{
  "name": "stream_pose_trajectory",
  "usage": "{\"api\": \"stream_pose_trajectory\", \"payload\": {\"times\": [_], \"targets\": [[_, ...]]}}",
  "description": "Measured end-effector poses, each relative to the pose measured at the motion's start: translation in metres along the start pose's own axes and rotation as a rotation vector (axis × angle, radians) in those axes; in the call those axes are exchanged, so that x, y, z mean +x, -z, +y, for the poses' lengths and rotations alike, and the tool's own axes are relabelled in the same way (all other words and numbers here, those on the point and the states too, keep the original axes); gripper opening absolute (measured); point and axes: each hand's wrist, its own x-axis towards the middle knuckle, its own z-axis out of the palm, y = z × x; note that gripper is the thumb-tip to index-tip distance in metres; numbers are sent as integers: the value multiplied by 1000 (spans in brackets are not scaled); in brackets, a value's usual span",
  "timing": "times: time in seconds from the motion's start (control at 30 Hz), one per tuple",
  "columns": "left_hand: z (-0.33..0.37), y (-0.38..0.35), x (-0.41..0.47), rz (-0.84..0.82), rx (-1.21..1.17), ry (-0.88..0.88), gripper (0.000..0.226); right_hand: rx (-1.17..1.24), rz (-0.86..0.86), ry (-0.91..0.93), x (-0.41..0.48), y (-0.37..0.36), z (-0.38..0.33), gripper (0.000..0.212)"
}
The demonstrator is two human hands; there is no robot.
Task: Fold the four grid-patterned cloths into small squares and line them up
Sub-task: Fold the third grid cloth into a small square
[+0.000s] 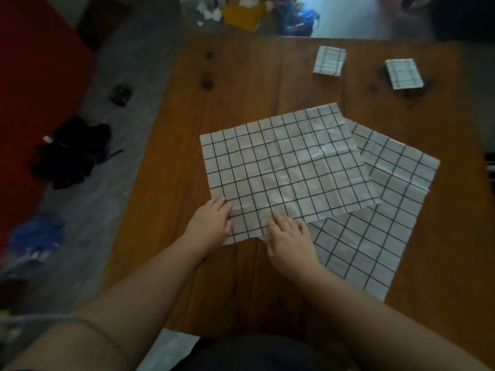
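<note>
Left grip (211, 220): fingers straight, flat on top cloth's (281, 167) near-left corner.
Right grip (290, 239): fingers spread, pressing top cloth's near edge.

A single view is given, taken by a wide-angle camera worn on the person's head. The scene is looked down on steeply and slightly forward, from above the near edge of the wooden bench (241, 277). Both forearms are seen entering from the bottom of the frame. The left hand (211, 223) and right hand (290, 241) are caught just below the centre, close to the lens. The bench's far edge is reached near the top, where detail is blurred. The floor (112, 183) is taken in along the left side.
</note>
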Motion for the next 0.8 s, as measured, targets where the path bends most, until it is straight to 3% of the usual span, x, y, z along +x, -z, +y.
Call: {"api": "stream_pose_trajectory", "payload": {"times": [0.17, 0.37, 0.8], "targets": [[-2, -23, -34, 0, 33, 35, 58, -64, 23, 24, -4, 0, 9, 55], [3, -52, -97, -31, 33, 14, 57, -76, 11, -94, -32, -16, -12, 58], [14, -123, -199, 14, -12, -323, 62, 1, 61, -111, -157, -106, -89, 68]]}}
